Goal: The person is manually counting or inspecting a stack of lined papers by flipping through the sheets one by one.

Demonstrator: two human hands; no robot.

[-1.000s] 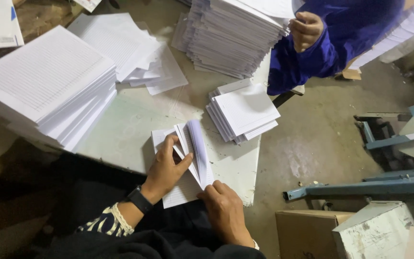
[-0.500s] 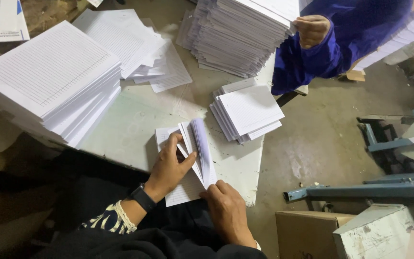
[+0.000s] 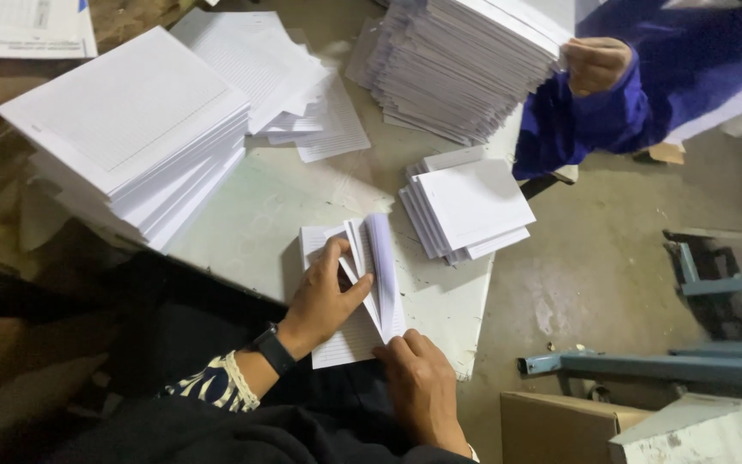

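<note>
A tall paper stack [image 3: 130, 137] sits at ten o'clock. Your left hand [image 3: 324, 296] spreads its fingers inside the folded sheets [image 3: 362, 283] at the table's near edge; your right hand [image 3: 422, 387] at six o'clock presses them flat.

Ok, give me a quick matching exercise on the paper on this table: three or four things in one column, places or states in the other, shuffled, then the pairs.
Things:
1. left hand
2. right hand
3. small stack of sheets
4. tall ruled stack

Places or states:
A. far left of the table, thick and squared
B. fingers spread between lifted pages of the folded sheets
C. lying fanned, untouched, right of the folded sheets
D. pressing the near edge of the folded sheets

Pairs: 1-B, 2-D, 3-C, 4-A
</note>
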